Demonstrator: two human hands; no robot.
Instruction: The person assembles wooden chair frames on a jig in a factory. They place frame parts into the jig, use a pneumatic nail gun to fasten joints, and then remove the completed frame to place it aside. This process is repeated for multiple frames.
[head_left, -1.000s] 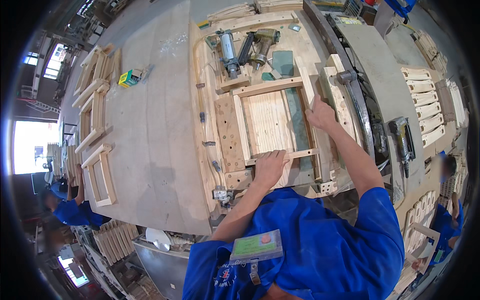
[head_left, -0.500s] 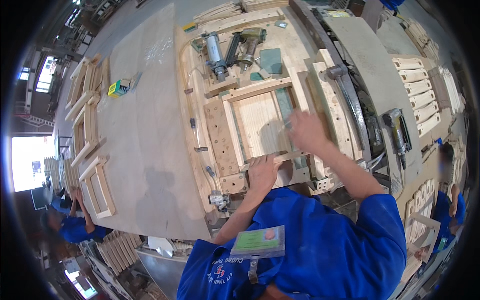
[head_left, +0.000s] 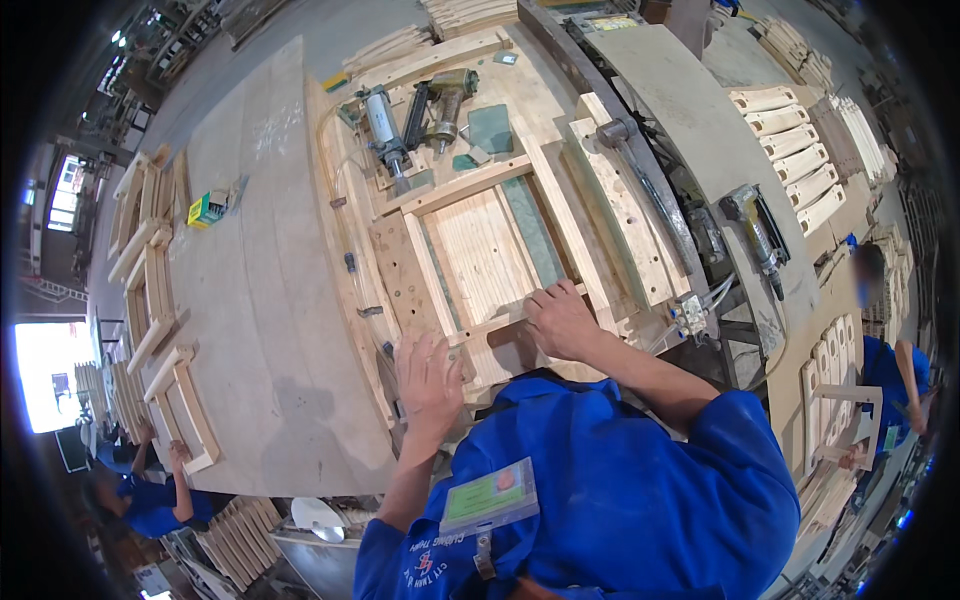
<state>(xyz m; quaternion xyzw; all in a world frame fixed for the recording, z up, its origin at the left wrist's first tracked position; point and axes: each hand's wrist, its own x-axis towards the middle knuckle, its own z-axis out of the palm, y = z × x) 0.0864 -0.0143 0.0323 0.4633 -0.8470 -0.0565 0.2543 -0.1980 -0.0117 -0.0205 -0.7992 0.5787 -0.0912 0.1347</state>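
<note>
The left hand [head_left: 430,375] lies flat, fingers spread, on the near corner of a wooden frame [head_left: 490,255] on the desk [head_left: 260,300]. The right hand [head_left: 562,320] presses its grip, fingers curled together, on the frame's near rail (two nail guns [head_left: 415,115] lie beyond).

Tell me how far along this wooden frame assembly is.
Done: the pale wooden frame lies in the bench jig, with its side and far rails around a slatted panel. In hand: the right hand presses on the near rail, and the left hand rests flat at the jig's near corner. Left: the two nail guns lie untouched beyond the frame, so fastening looks not yet done.
</note>
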